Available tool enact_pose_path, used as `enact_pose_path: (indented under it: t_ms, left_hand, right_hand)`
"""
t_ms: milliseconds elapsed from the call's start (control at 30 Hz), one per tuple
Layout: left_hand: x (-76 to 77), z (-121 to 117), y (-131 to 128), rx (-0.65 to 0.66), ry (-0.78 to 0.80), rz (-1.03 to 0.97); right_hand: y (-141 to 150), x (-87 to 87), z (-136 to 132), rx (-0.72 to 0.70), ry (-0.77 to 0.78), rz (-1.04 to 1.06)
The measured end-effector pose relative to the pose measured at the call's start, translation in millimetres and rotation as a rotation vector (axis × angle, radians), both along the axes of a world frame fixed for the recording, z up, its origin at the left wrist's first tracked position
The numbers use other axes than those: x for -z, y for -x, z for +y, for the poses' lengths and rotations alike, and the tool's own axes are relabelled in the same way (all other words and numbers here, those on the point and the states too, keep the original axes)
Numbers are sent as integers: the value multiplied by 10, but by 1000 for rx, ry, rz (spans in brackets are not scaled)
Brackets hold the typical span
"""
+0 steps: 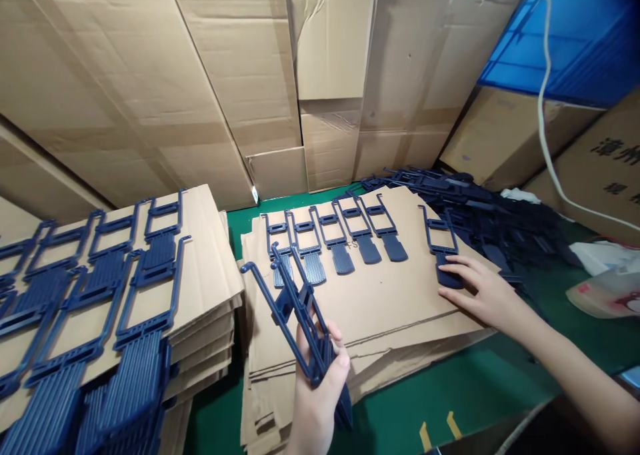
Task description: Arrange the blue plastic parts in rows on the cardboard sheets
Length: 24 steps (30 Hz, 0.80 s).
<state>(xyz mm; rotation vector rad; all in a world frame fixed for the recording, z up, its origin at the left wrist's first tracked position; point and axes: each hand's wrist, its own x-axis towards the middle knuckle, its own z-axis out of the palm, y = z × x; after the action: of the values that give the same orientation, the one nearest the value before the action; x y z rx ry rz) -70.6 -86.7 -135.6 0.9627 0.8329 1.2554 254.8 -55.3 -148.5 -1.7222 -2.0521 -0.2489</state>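
Upright in my left hand (320, 382) is a small bunch of dark blue plastic frames (295, 308), their hooked ends pointing up and away; the fingers and thumb wrap around them. At the right side of the middle cardboard stack (380, 302), my right hand (473, 288) grips the flat paddle end of one blue plastic frame (443, 238) lying on the sheet. Further back on that sheet, several like frames (345, 232) lie side by side in a row, hooked ends away from me. The bunch partly covers the leftmost ones.
On the left, another cardboard stack (205, 255) bears rows of blue frames (150, 295). Behind my right hand lies a tangled heap of dark frames (450, 195) on the green table (425, 382). Cardboard boxes (240, 62) wall the back. A white cable (545, 95) hangs at right.
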Motion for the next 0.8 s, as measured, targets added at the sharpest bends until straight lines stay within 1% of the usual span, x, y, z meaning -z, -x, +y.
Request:
enact_pose_path:
  t_ms: [67,167,333,500,633,700,800]
  left_hand:
    - [-19,-35,4,-8,10,3]
    - [-52,-90,-5,-18,19,-5]
    - [-102,-169,-20,-64,59,-43]
    - [-60,-175,29,-30,40,-13]
    - [-31,-155,60,27,20,19]
    - [-62,-163,65,66,52,41]
    - [-158,-194,71,134,139,167]
  right_hand:
    - [71,-37,69,62,-4,47]
    - [158,-70,192,134,-12,62]
    - [124,-69,432,157,19,79]
    - [21,-82,689,180,25,78]
    - [43,-87,834,172,38,61]
    - [79,-82,867,169,46,54]
    - [132,-61,872,170,59,56]
